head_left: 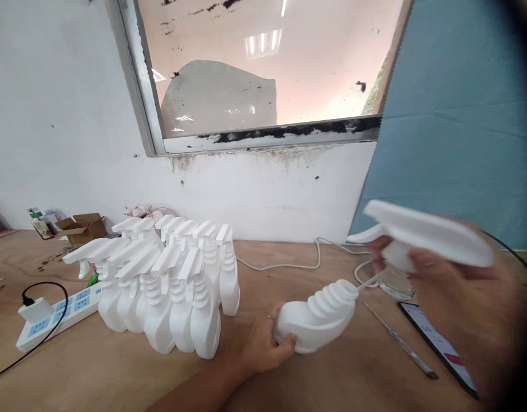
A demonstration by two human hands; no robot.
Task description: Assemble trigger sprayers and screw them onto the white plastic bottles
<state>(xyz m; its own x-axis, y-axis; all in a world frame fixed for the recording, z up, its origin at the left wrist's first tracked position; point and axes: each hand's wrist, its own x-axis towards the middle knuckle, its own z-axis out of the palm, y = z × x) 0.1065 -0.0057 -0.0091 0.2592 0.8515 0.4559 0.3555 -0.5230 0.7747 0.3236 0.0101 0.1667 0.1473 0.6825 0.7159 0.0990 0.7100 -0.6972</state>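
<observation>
My left hand (267,343) is wrapped round the base of a white plastic bottle (317,323), which tilts with its ribbed neck up and to the right. In my right hand (447,286) is a white trigger sprayer head (430,234), slightly blurred. Its thin dip tube (370,281) slants down to the bottle's mouth; whether the tip is inside I cannot tell. To the left stand several white spray bottles (160,309) in a close group, upright, each topped with a trigger head.
A power strip (61,317) with a plugged-in adapter lies at left, near a small open cardboard box (83,228). Pale cable (284,266) runs along the wall. A slim metal tool (403,343) and a phone (437,346) lie at right, under my right arm.
</observation>
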